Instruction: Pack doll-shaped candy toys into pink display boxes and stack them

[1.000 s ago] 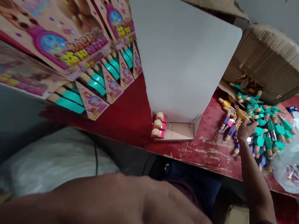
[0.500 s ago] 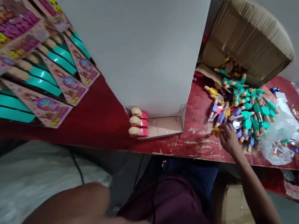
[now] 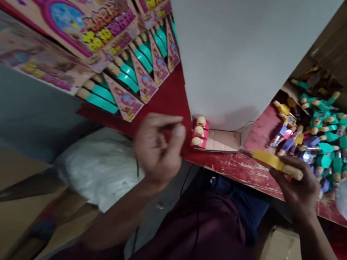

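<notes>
My right hand [image 3: 303, 194] grips a yellow toy [image 3: 266, 159] with a beige knobbed end and a clear tube pointing left. The toy is held above the red table near its front edge. My left hand [image 3: 159, 151] is raised over the table edge, fingers partly curled but apart, with nothing in it. Between the hands sits a shallow cardboard tray [image 3: 224, 141] at the foot of a tall white board. Three pink toys [image 3: 200, 131] with beige heads stand in a row at its left end.
To the right lies a heap of green, purple and yellow toys [image 3: 326, 139] before a tipped cardboard box [image 3: 345, 44]. Printed display boxes [image 3: 133, 106] filled with green toys line the left. A white sack [image 3: 97, 164] is below the table.
My right hand has lifted the yellow toy from the heap and brought it toward the tray. My left hand has risen into view above the table edge. The view has shifted left.
</notes>
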A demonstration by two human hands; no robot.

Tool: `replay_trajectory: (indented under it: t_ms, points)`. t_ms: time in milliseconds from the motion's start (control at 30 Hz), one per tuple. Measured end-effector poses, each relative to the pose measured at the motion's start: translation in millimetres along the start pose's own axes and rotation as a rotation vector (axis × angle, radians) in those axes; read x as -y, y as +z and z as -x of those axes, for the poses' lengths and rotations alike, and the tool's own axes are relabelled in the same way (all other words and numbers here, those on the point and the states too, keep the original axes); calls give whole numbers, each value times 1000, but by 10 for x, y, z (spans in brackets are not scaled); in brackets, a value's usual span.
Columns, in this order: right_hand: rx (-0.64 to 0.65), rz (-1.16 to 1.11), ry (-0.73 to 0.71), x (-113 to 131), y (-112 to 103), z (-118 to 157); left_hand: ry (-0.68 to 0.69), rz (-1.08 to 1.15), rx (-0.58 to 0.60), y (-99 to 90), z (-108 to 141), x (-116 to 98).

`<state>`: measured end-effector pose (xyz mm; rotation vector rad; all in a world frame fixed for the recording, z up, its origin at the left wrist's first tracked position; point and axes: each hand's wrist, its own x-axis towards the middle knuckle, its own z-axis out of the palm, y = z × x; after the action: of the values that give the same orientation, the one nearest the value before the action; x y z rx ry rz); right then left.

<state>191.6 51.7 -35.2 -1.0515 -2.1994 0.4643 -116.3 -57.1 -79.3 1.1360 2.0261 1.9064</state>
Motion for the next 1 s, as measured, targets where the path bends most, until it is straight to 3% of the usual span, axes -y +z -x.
replay_trajectory:
  t_ms: [100,200,300,533,733,800,1000]
  points:
    - [87,-125,-142,167,480,-262,139,-160,145,127,-85,370]
    - [115,-122,-265,112,1026,-483,103,-148,319,245,-73,660]
    - [225,-93,-369,20,1356,-579,45,-72,398,296,-45,796]
    - [471,-22,-526,122,1391,-683,-2,-3,360,314,-36,786]
    - [577,49,-370,188,1678,-1032,25,8,329,325,-1,783]
    - [547,20,-301,139,1815,-1008,21,-3,325,316,3,781]
    - [105,-81,-103,56,2139,-592,36,-19,330,304,13,801]
